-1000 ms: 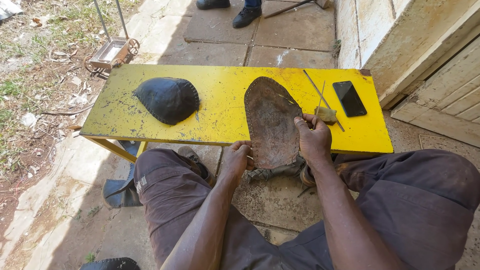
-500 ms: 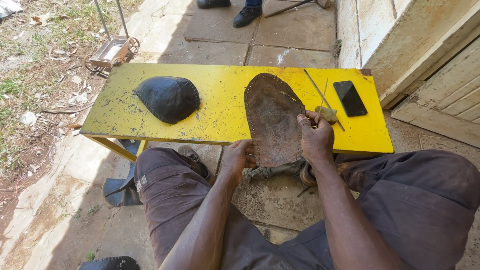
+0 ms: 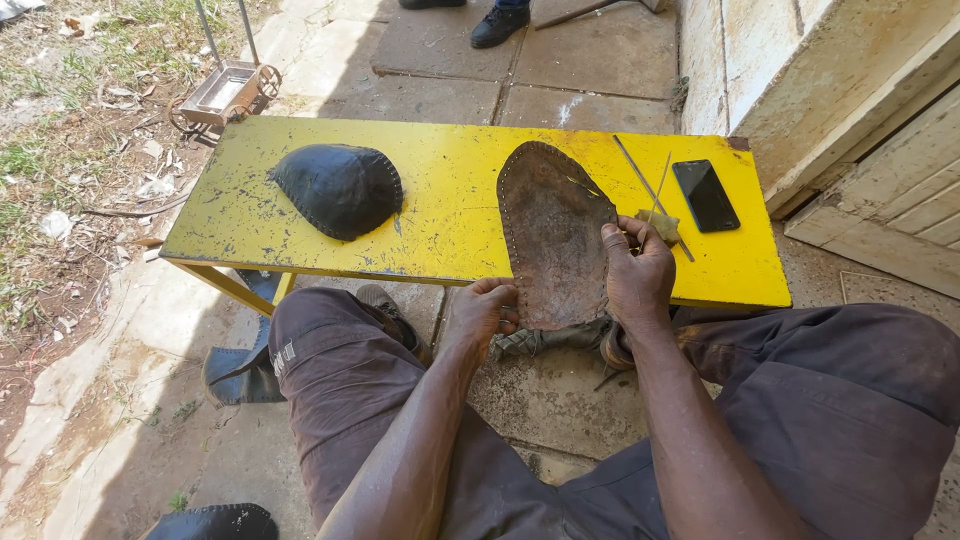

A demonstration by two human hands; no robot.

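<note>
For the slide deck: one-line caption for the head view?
Seated person's left hand and right hand grip a brown leather sole on a yellow bench.

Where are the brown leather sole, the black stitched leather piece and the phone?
brown leather sole (image 3: 553, 235), head view, middle of its face.
black stitched leather piece (image 3: 340, 188), head view, top of its dome.
phone (image 3: 705, 195), head view, centre of its dark screen.

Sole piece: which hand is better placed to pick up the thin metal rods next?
Right, probably. The right hand grips the sole piece at its right edge, beside the thin metal rods. The left hand holds the near-left edge, farther away.
</note>
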